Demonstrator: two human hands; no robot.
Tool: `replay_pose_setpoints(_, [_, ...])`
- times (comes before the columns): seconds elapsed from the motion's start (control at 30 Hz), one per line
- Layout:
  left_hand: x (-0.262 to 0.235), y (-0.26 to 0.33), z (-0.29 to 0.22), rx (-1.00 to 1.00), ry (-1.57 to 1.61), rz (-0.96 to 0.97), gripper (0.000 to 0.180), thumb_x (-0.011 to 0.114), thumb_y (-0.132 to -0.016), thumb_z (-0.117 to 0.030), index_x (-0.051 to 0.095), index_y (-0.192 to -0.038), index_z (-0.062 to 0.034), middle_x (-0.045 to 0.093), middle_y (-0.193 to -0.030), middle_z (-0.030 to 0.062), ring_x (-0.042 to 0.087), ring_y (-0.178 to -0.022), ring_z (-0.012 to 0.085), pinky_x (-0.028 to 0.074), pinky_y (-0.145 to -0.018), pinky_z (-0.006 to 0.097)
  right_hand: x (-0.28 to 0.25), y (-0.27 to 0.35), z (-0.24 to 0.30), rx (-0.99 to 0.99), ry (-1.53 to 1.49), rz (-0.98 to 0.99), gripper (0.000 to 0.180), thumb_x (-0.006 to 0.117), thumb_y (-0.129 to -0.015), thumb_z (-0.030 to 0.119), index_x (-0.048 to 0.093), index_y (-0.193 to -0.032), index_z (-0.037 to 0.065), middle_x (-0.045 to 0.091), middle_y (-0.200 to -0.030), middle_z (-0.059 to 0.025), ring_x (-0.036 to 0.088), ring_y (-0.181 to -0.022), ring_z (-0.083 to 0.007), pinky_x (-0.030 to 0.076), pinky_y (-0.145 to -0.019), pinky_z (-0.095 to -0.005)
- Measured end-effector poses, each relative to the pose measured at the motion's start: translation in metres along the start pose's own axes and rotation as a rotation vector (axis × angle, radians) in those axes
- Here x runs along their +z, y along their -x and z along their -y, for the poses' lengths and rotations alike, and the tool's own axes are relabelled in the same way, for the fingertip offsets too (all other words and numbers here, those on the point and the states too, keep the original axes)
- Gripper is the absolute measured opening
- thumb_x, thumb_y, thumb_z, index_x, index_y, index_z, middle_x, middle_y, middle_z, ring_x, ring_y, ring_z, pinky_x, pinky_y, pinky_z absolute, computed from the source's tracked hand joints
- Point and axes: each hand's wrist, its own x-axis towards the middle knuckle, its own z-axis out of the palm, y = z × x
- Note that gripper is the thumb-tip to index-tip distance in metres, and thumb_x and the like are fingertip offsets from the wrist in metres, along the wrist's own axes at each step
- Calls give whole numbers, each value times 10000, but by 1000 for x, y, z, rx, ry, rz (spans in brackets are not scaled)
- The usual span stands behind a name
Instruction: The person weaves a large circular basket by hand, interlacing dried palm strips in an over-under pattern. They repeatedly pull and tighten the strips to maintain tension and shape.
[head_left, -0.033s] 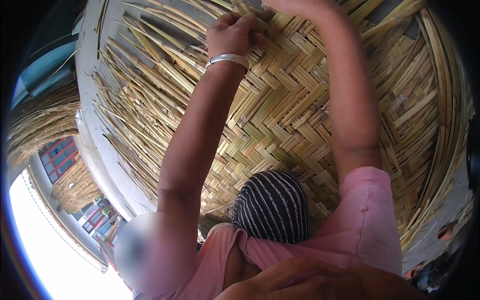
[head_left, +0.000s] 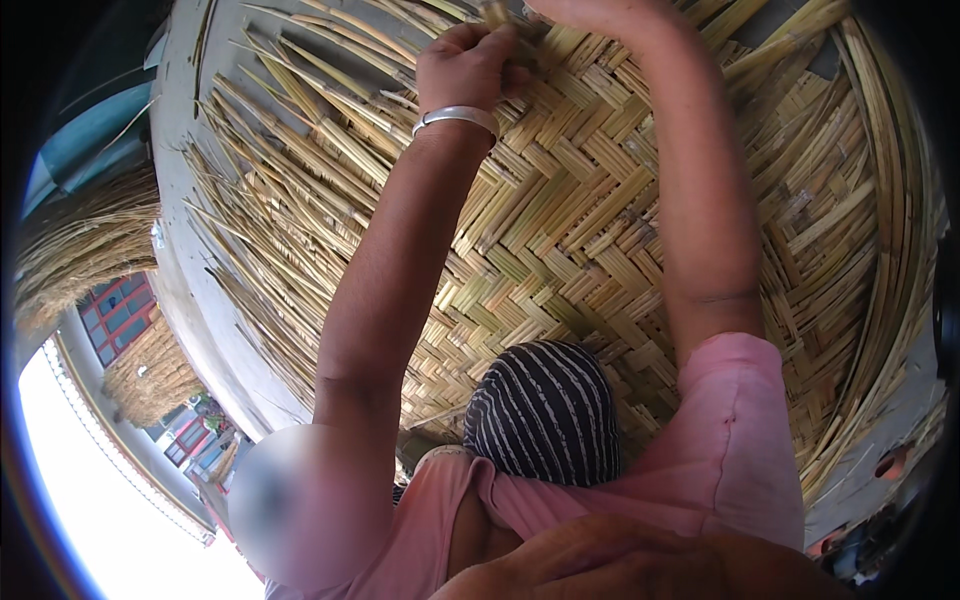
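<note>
A large woven mat of flat, split reed strips in a zigzag pattern spreads beneath my arms. At its far edge my left hand, with a silver bangle at the wrist, is closed, thumb against curled fingers. A pale reed strip shows at the thumb tip and seems to be pinched there. To its right, my right hand reaches over the weave, mostly cut off by the upper edge of the picture, so its fingers are hidden.
Long loose reed ends fan out from the mat's left side over grey ground. Bent reeds curve along its right side. My knee in striped dark cloth rests at the near edge. Straw stacks and a red-framed window stand far left.
My left hand has shifted very slightly to the right, and the strip at its thumb shows a little differently. My right arm looks the same.
</note>
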Motion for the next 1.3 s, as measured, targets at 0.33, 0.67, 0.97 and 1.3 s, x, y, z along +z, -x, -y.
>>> replay_pose_setpoints(0.33, [6, -37, 43, 30, 9, 122, 243, 610, -1036, -210, 666, -1039, 27, 659, -786, 32, 586, -618, 112, 485, -538, 269, -30, 25, 43, 108, 138, 181, 363, 464, -1050, 234, 721, -958, -5, 715, -889, -178, 687, -816, -250, 547, -821, -418])
replay_pose_setpoints(0.67, [12, -20, 44, 330, -297, -65, 276, 694, -959, -149, 664, -1156, 41, 728, -913, 115, 687, -741, 198, 554, -649, 321, -16, 17, 33, 63, 111, 103, 365, 464, -1026, 217, 719, -946, -31, 725, -910, -223, 714, -855, -318, 550, -842, -459])
replay_pose_setpoints(0.97, [0, 31, 44, 1005, -854, -271, 269, 731, -897, -112, 712, -1152, -27, 698, -1131, 139, 699, -958, 274, 590, -817, 383, 13, -1, -6, -6, 153, -13, 333, 480, -988, 178, 730, -967, -42, 714, -1018, -287, 707, -974, -403, 537, -920, -499])
replay_pose_setpoints(1.3, [-10, 56, 65, 906, -1136, -76, 489, 685, -902, -292, 646, -1324, -47, 575, -1422, 121, 511, -1349, 319, 426, -1090, 483, 1, 2, 31, 327, 143, 151, 336, 488, -976, 184, 734, -961, -43, 703, -982, -318, 709, -969, -407, 544, -894, -512])
